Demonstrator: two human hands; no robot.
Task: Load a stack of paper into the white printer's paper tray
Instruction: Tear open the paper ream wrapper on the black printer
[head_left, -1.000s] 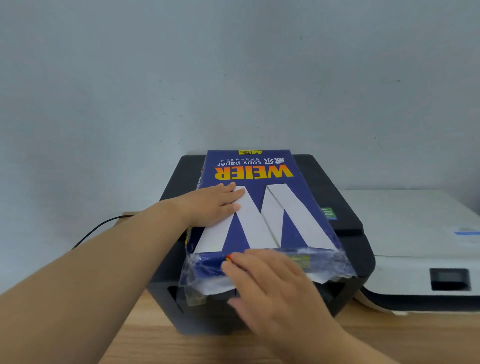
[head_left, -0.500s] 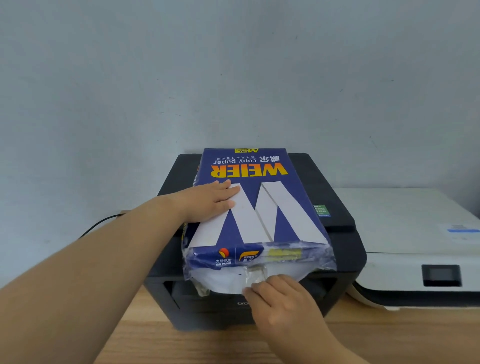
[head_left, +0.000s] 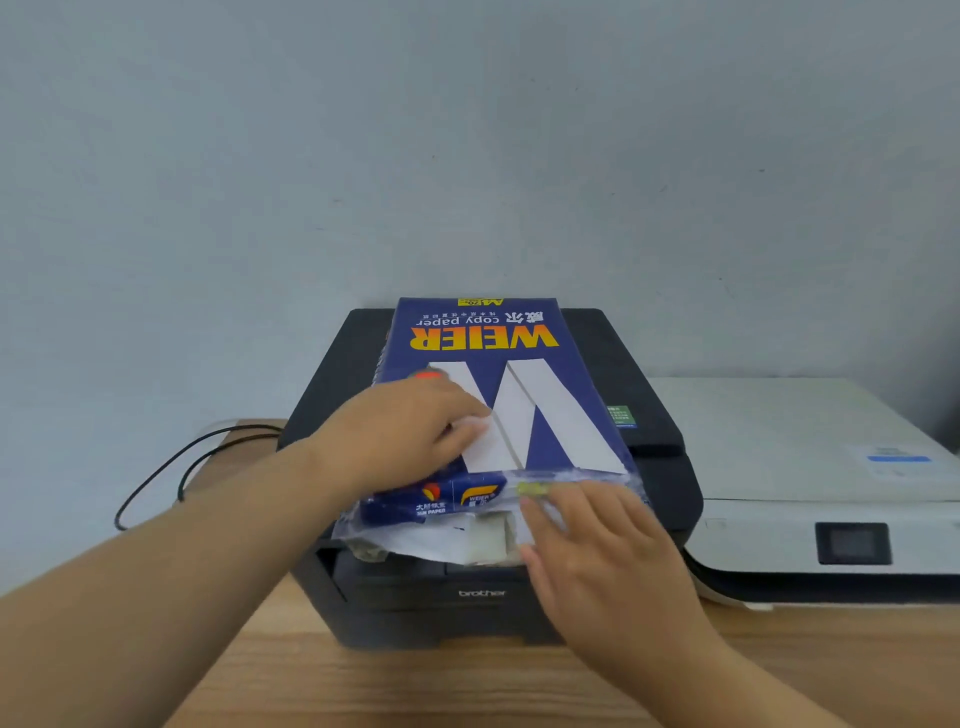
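A blue WEIER copy paper pack lies on top of a black Brother printer. The pack's near end is torn open, and white sheets show through the clear wrapper. My left hand presses down on the pack's top near that end, fingers curled on the wrapper. At the open end, my right hand has its fingers over the wrapper edge and its thumb under the sheets. The white printer stands to the right, lid shut; its paper tray is not visible.
Both printers stand on a wooden table against a grey wall. A black cable loops off the table's left rear corner. The white printer's small dark display faces me.
My left hand slid from the pack's middle toward its near end. My right hand rose from below the open end and now grips the sheets at the right side.
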